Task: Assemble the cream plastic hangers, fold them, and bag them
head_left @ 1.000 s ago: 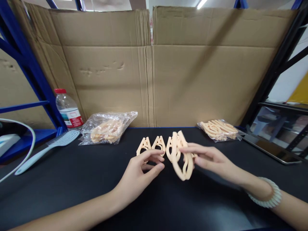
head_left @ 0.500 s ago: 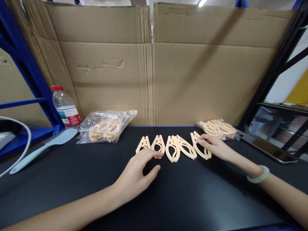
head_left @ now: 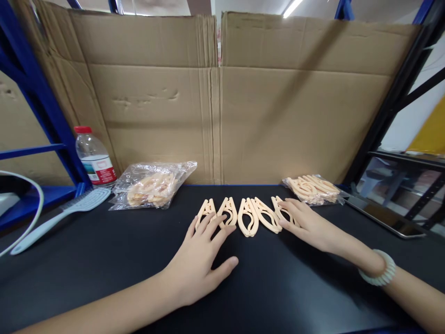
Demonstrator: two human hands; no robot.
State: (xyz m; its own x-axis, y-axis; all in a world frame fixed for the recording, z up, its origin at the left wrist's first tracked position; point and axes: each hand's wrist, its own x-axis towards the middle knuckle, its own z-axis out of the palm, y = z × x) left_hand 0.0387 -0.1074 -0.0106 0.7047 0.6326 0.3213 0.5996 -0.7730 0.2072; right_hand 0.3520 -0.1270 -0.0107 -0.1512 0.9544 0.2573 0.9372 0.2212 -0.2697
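Several cream-coloured plastic folding hangers, folded up, lie in a row on the black tabletop point(head_left: 257, 287). My left hand point(head_left: 200, 260) is spread open, its fingertips over the leftmost hanger point(head_left: 206, 208) and the second hanger point(head_left: 227, 206). A middle hanger point(head_left: 248, 232) lies upright in the row beside a slanted hanger point(head_left: 267, 215); they touch near their tops. My right hand point(head_left: 309, 225), with a pale coiled band point(head_left: 379, 269) at its wrist, has thumb and fingers on the rightmost hanger point(head_left: 277, 206), covering part of it.
Clear bags of hangers lie at the back left point(head_left: 153, 188) and back right point(head_left: 313, 189). On the left are a light-blue hairbrush point(head_left: 78, 204), a red-capped bottle point(head_left: 95, 160) and a white cable point(head_left: 40, 199). A dark flat device point(head_left: 385, 215) lies right. Cardboard point(head_left: 156, 106) walls the back.
My right hand has moved the rightmost hanger a little left, toward the slanted one. My left hand's fingers have spread and shifted over the two left hangers.
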